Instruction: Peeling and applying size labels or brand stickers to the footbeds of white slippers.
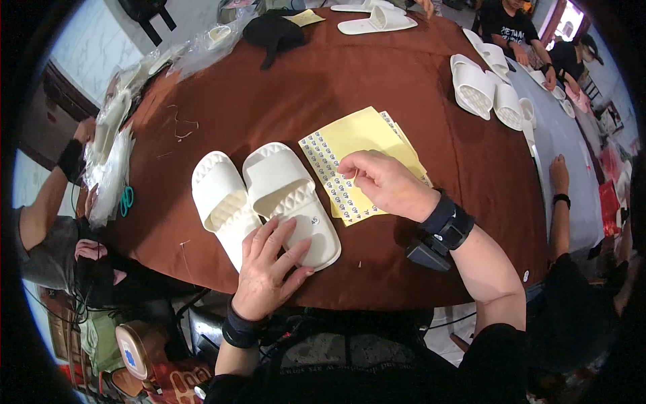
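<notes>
Two white slide slippers lie side by side on a brown-covered table, toes pointing away from me. My left hand (pixel 264 268) rests with spread fingers across the heel parts of the left slipper (pixel 217 176) and the right slipper (pixel 277 163). A small round printed sticker (pixel 315 220) sits on the right slipper's insole. Just right of the pair is a stack of yellow sticker sheets (pixel 360 138) with rows of small round labels. Over its label rows my right hand (pixel 387 183) is closed, thumb and forefinger pinched; what they hold, if anything, is too small to make out.
Teal scissors (pixel 126 200) and plastic-bagged slippers (pixel 111 145) lie along the left edge, beside another person's arms. A black cap (pixel 272 35) and white slippers (pixel 378 21) are at the far side. More slippers (pixel 473 87) stand far right, near other people.
</notes>
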A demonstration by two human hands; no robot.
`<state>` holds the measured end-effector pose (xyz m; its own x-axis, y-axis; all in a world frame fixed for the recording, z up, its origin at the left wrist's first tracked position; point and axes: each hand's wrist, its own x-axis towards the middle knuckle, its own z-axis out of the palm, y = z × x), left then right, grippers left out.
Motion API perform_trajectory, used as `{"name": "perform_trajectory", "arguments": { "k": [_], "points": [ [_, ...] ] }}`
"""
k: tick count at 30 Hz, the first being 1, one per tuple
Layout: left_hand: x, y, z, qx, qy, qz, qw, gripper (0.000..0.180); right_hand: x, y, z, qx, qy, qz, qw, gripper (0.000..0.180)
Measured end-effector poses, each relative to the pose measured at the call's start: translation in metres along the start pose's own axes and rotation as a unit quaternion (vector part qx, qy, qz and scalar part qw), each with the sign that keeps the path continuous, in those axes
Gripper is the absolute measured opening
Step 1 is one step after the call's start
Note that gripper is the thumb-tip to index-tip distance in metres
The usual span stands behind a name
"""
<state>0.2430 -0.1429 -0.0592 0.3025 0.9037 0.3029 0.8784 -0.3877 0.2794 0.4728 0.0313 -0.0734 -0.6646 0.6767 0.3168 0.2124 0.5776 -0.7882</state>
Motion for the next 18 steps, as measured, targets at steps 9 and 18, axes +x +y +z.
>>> {"name": "perform_trajectory", "arguments": {
  "k": [9,18],
  "points": [
    [0.0019,-0.0022,0.0011,-0.013,0.015,-0.009,1.0,0.044,0.0037,0.0021,0.0034,-0.119,-0.043,-0.073,0.989,0.025],
    [0.0018,-0.0002,-0.0005,-0.009,0.007,-0.016,1.0,0.045,0.0031,-0.0034,-0.0005,-0.159,-0.074,-0.076,0.982,0.029]
  ]
}}
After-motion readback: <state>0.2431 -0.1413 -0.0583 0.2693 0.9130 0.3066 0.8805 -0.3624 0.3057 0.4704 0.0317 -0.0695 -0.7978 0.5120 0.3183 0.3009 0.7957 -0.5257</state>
